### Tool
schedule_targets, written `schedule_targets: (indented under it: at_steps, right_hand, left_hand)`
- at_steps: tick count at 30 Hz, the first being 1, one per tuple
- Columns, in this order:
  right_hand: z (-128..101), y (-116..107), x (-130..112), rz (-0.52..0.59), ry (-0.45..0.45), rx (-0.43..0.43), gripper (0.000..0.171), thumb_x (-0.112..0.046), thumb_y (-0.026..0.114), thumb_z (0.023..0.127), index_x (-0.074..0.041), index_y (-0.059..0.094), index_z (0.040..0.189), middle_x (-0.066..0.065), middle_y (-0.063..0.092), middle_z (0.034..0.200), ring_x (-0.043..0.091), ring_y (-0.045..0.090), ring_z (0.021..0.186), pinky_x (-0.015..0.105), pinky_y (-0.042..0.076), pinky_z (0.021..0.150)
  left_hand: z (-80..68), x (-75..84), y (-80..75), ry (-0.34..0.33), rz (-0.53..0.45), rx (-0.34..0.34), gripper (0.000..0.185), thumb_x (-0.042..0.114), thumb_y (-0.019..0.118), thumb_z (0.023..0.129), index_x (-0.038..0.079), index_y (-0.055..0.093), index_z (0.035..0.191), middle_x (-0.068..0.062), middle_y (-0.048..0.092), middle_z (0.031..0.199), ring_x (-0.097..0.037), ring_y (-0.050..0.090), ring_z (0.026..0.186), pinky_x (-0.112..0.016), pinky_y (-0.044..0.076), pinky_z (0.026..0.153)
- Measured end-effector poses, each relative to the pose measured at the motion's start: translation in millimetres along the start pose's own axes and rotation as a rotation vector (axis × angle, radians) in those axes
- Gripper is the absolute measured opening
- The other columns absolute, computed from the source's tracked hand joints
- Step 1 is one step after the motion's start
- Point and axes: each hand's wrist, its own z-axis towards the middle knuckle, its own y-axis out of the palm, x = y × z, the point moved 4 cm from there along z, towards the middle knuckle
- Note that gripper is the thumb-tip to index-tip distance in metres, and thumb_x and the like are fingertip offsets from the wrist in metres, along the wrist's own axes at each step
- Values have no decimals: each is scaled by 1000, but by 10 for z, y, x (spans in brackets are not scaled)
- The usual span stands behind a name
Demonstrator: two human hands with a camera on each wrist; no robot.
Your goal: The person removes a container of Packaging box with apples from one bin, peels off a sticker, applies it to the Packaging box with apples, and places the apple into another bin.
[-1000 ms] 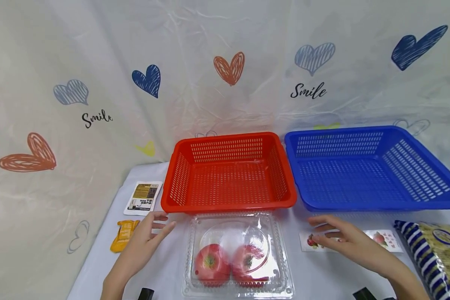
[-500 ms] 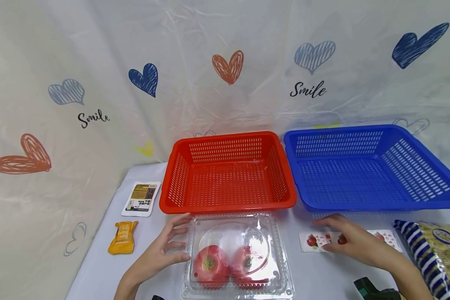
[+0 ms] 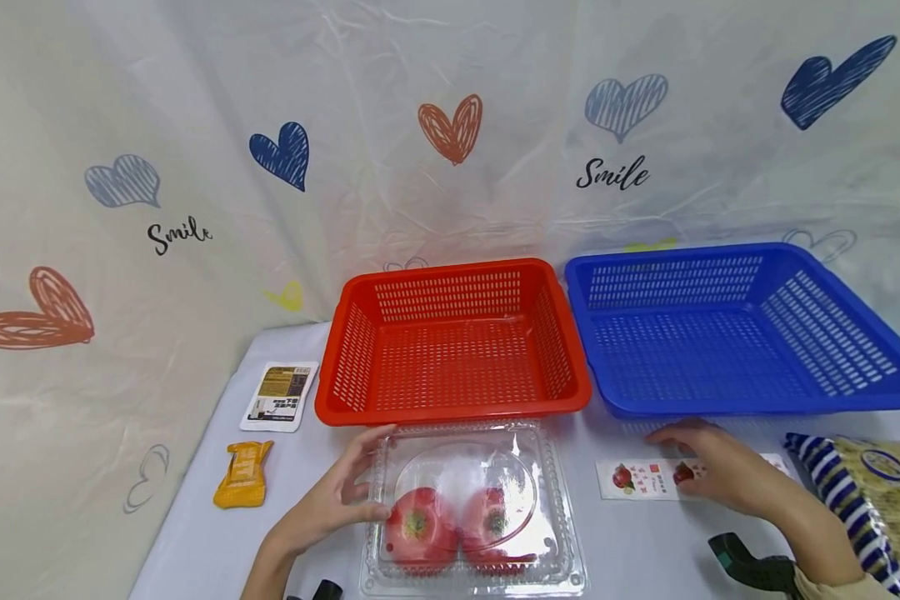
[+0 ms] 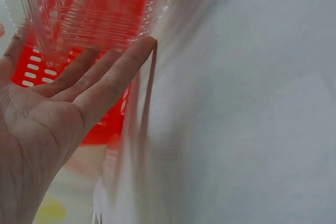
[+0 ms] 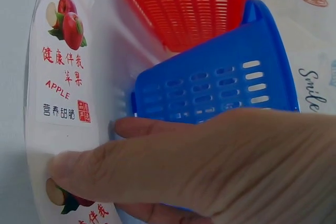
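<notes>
While the left hand (image 3: 337,504) lies with straight fingers against the left wall of the clear clamshell box (image 3: 472,512) at the lower centre of the head view, its grip is spread, pinching nothing. Inside the box sit two red tomatoes (image 3: 450,525), side by side toward its near edge. Just behind the box stands the red basket (image 3: 450,408), and to its right the blue basket (image 3: 727,400). At lower right the right hand (image 3: 720,471) rests flat on a white apple-printed card (image 3: 637,479) on the desk (image 3: 630,550), fingers loosely extended over it, thumb tip pressing the card in the right wrist view. A striped noodle packet (image 3: 870,500) lies at far right. Left of the box lie a yellow sachet (image 3: 244,473) and a white packet (image 3: 279,396).
</notes>
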Motion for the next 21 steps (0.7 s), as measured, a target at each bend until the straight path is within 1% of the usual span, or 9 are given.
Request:
schedule_targets:
  at_steps: [2,6,7,10,14,18,21]
  right_hand:
    - [29,-5,12,-9,16,-25,51,9,88,66,4,69,114,16,70,112,37,68,100,55,58,83]
    - [73,16,41,0,89,-87,42,9,87,69,0,69,106,6,68,101,28,64,93,50,57,81]
    - [72,21,48,3,104,-98,41,8,87,70,-1,68,105,2,67,98,25,63,91,48,56,80]
    - [71,25,60,31,132,-119,40,9,86,70,0,67,104,3,65,96,24,61,89,47,55,79]
    - [81,6,69,62,139,-128,39,11,84,70,3,66,103,5,64,96,26,61,90,49,55,79]
    - [103,-6,72,62,166,-136,38,11,84,71,5,66,103,6,65,96,28,62,91,50,55,80]
    - [105,6,73,59,195,-146,37,10,85,72,5,65,102,5,65,94,26,62,89,47,54,78]
  left_hand:
    - [2,-10,-9,-11,-8,-3,87,17,81,90,30,33,161,-11,23,169,-50,19,154,-76,33,111]
    - [15,-21,-20,-15,-16,-14,85,19,80,90,28,33,161,-12,24,168,-50,19,154,-74,35,112]
    - [20,-20,-17,-14,-17,-17,85,20,80,90,27,33,160,-13,25,168,-50,19,154,-73,35,112]
    - [29,-14,-10,-11,-19,-21,84,20,80,91,25,33,160,-14,26,167,-49,21,153,-69,38,113]
    - [37,4,-8,-21,-24,-17,84,20,80,90,25,34,160,-14,27,166,-48,24,151,-64,43,112]
    - [35,14,-9,-28,-28,-10,84,21,81,90,25,34,159,-14,27,166,-49,21,153,-65,42,112]
    - [29,8,-5,-25,-31,-8,84,21,81,90,23,34,159,-15,26,166,-49,20,153,-67,40,113]
